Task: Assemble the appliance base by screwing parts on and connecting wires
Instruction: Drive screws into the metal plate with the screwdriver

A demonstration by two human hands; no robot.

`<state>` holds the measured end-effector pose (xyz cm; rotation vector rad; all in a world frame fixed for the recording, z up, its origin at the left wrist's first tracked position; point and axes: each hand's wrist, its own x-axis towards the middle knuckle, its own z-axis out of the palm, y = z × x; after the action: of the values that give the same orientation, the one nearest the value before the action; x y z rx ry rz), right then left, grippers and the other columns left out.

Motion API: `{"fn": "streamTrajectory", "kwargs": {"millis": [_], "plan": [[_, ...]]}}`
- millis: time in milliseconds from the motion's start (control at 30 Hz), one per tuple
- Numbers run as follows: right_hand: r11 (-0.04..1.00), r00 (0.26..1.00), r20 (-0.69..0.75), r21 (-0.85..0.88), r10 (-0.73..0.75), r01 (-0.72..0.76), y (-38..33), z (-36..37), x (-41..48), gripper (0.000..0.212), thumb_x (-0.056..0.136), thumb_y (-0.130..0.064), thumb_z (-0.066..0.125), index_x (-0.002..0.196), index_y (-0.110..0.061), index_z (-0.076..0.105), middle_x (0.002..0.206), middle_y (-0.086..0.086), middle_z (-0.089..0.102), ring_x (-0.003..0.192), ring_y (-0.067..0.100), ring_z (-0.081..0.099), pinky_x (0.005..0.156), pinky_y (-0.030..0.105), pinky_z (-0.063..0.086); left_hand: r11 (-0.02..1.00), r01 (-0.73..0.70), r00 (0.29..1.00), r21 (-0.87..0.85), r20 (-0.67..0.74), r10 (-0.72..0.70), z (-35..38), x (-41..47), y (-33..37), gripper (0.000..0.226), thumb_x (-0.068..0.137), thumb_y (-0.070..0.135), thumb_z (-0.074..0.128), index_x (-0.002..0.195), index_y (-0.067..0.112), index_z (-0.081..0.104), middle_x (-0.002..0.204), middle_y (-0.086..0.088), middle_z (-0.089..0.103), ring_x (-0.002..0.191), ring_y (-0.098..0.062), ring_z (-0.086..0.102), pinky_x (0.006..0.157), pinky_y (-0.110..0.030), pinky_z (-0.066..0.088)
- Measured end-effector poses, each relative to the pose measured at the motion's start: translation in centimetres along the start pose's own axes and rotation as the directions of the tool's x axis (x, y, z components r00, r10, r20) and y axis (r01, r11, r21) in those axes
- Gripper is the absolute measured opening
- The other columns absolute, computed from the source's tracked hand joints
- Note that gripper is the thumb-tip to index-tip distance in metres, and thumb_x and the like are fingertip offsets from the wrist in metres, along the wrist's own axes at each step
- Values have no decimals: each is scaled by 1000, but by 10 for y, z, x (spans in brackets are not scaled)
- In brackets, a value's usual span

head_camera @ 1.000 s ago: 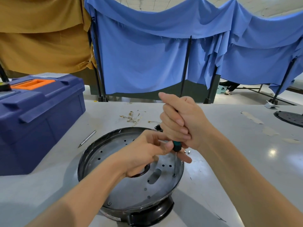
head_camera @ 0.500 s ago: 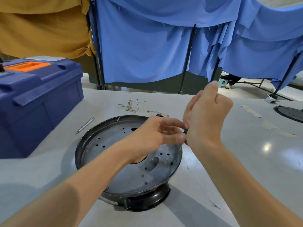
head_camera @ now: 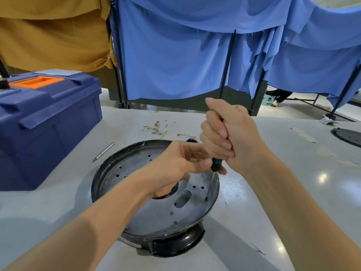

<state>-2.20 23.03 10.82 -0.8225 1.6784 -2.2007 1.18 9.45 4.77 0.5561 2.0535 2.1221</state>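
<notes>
L hand (head_camera: pixel 175 165) pinched the screwdriver (head_camera: pixel 215 165) collar w/ thumb & fingertips, steadying it. Appliance base (head_camera: pixel 156 212) sat on the desk (head_camera: pixel 58 208) under both hands, tip in a hole near its rim, below R hand (head_camera: pixel 228 133), which was fisted round the handle. Best approach: shaft plumb, firm downward press, slow turns, so the tip wouldn't slip out.

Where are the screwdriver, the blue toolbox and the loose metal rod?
screwdriver (head_camera: pixel 216 164): head view, dark handle just above the shaft.
blue toolbox (head_camera: pixel 58 133): head view, its side wall.
metal rod (head_camera: pixel 103 152): head view, mid-shaft.
</notes>
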Motion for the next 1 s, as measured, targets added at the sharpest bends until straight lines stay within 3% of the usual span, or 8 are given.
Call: {"fn": "streamTrajectory", "kwargs": {"millis": [133, 267, 533, 667, 733, 833, 900, 1000], "plan": [[987, 939, -309, -101, -149, 124, 2, 9, -9, 58, 96, -8, 34, 38, -7, 32, 31, 4, 23, 25, 16, 16, 36, 14, 19, 984, -20, 999, 179, 38, 13, 11, 2, 1, 19, 80, 12, 75, 98, 20, 75, 101, 0, 75, 102, -13, 67, 92, -26, 50], [958, 776, -568, -234, -274, 166, 10, 9, -8, 53, 96, -10, 33, 43, -8, 30, 34, 3, 27, 28, 18, 23, 38, 17, 22, 949, -67, 995, 307, -45, 85, 16, 6, 8, 20, 68, 15, 85, 82, 26, 76, 84, 5, 75, 87, -10, 70, 93, -36, 50], [932, 684, -644, -320, -343, 167, 17, 13, -11, 71, 104, -28, 28, 35, -15, 35, 33, 1, 34, 30, 18, 33, 41, 24, 30, 918, -91, 983, 385, -114, 145, 18, 4, 13, 21, 69, 6, 85, 87, 4, 75, 80, -7, 75, 78, -27, 70, 77, -33, 59], [964, 812, -534, -233, -237, 128, 15, 13, -9, 69, 101, -26, 35, 32, -18, 39, 33, 2, 36, 30, 18, 33, 39, 23, 29, 957, -30, 983, 287, -164, 80, 20, 2, 16, 12, 73, -5, 79, 79, 5, 74, 80, -14, 73, 73, -29, 72, 68, -30, 60], [987, 969, -245, -160, -39, -1, 2, 2, -2, 67, 99, -31, 42, 35, -12, 45, 35, 7, 40, 31, 22, 35, 39, 23, 32, 983, -1, 978, 184, -204, 39, 17, 1, 13, 27, 76, -11, 73, 67, 14, 72, 74, -12, 72, 68, -27, 72, 66, -30, 60], [974, 970, 169, -176, 175, -145, -15, -12, 9, 67, 95, -42, 47, 37, -8, 47, 36, 11, 43, 32, 25, 39, 41, 23, 39, 990, 22, 986, 138, -166, 1, 14, 1, 10, 32, 81, -12, 66, 71, 17, 74, 73, -8, 74, 70, -25, 73, 71, -35, 61], [986, 962, 225, -96, 156, -137, -13, -12, 14, 68, 96, -34, 49, 35, -6, 36, 30, 8, 32, 24, 21, 28, 34, 20, 27, 992, 37, 990, 118, -141, -20, 12, 2, 9, 27, 84, -13, 63, 79, 11, 75, 74, -9, 74, 71, -26, 73, 73, -36, 61], [998, 990, 123, 1, 70, -70, -2, -6, 14, 70, 102, -21, 42, 36, -5, 29, 29, 2, 22, 23, 16, 14, 35, 17, 11, 997, 45, 994, 69, -100, -38, 5, 3, 7, 22, 86, -13, 61, 92, 4, 73, 79, -11, 75, 75, -27, 74, 69, -30, 60]]}}
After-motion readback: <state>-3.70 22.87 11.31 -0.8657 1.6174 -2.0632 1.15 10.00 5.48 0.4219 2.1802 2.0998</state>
